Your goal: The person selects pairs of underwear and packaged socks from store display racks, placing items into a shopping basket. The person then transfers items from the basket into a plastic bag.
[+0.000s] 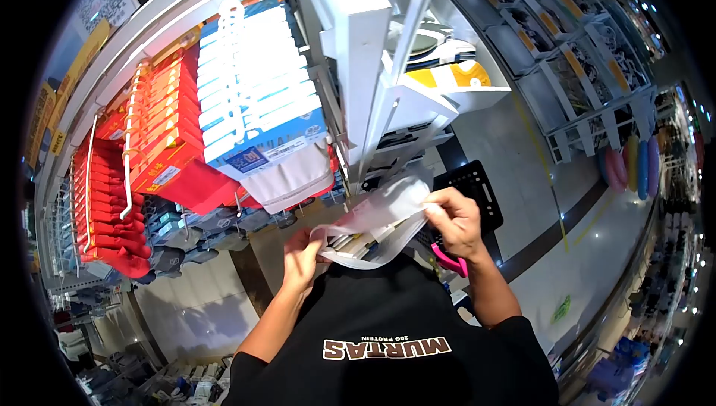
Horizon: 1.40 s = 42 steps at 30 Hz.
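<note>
A translucent white plastic bag (369,216) is held spread at its mouth in front of my chest. My left hand (300,258) is closed on the bag's left edge, with the fingers pinched around the plastic. On the other side, my right hand (455,219) pinches the right part of the rim between thumb and fingers. Inside lie several flat, pale packets (358,243), partly covered by the plastic, so I cannot tell their kind. A pink curved handle (450,260) shows just below my right hand.
A rack at the left carries red packs (175,137) and blue-and-white packs (261,100) on metal hooks (127,182). A white shelf post (358,55) rises ahead. Beyond my right hand is a black perforated object (477,189). White bins (567,55) stand across the tiled aisle (514,175).
</note>
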Each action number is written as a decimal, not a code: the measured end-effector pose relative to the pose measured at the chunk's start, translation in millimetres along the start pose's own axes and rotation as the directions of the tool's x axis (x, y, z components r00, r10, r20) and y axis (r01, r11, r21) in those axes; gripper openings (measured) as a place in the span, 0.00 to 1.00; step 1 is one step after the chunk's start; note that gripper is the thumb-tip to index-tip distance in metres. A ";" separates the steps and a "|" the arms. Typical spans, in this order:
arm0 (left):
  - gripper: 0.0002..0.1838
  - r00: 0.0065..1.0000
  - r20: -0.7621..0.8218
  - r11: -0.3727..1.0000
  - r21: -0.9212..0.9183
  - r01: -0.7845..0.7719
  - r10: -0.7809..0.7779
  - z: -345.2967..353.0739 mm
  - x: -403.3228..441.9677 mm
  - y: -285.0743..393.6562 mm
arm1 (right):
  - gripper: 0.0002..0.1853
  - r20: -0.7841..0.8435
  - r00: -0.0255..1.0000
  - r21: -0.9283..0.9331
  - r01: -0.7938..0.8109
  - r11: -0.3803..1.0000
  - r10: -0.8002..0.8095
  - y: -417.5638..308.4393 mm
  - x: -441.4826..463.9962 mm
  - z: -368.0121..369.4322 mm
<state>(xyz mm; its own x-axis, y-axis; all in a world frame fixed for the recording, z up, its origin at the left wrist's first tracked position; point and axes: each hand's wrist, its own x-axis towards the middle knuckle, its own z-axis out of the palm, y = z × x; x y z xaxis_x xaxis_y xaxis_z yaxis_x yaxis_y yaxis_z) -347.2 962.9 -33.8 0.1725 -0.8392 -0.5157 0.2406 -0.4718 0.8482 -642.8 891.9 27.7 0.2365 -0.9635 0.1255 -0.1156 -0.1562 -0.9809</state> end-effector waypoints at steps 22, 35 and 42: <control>0.23 0.969 0.065 0.958 0.150 -0.245 0.238 29.6 79.0 -58.0 | 0.08 -0.422 0.872 -0.149 -0.335 0.931 0.246 140.0 -42.9 19.4; 0.15 0.990 0.118 0.991 0.099 -0.085 0.073 22.8 99.3 -70.7 | 0.23 -0.576 0.716 -0.605 -0.698 0.383 0.394 160.0 -58.8 -2.2; 0.08 0.919 0.390 0.998 0.053 0.031 -0.049 29.1 108.9 -92.2 | 0.20 -0.582 0.781 -0.684 -0.620 0.383 0.224 170.5 -57.8 -33.1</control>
<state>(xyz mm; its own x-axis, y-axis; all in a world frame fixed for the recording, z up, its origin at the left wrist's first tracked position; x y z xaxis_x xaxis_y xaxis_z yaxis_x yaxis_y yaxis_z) -378.3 907.1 -164.7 -0.2260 -0.8539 -0.4688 0.1949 -0.5112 0.8371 -708.1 913.8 -141.9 -0.4031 -0.9145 -0.0357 -0.8513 0.3890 -0.3522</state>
